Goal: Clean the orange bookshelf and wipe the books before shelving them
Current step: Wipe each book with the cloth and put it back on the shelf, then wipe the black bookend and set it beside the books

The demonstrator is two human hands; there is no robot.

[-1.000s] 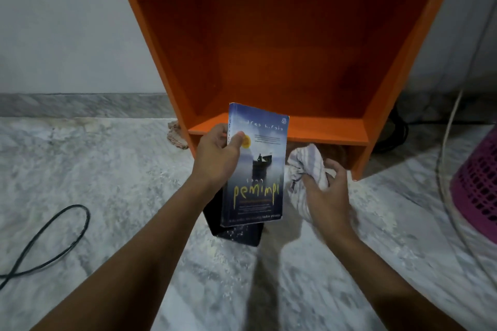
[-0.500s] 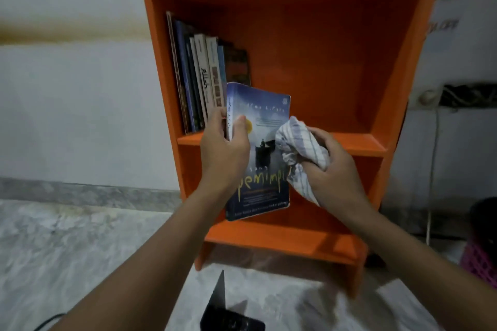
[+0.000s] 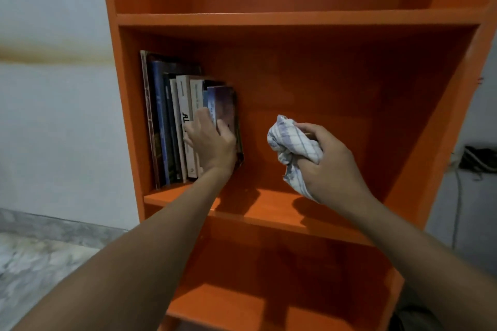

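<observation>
The orange bookshelf fills the view. On its middle shelf several books stand upright at the left end. The blue paperback stands at the right end of that row, inside the shelf. My left hand holds it, thumb on the cover and fingers across its spine and the neighbouring books. My right hand is in front of the shelf's open middle and grips a crumpled white checked cloth. The cloth touches no book.
The right part of the middle shelf is bare orange board, as is the shelf below. A white wall is at the left, a marble floor at the lower left. A socket with cables hangs at the right.
The view rose from the floor to the middle shelf. My left hand carried the blue paperback up and set it upright beside the row of books. My right hand took the cloth off its cover.
</observation>
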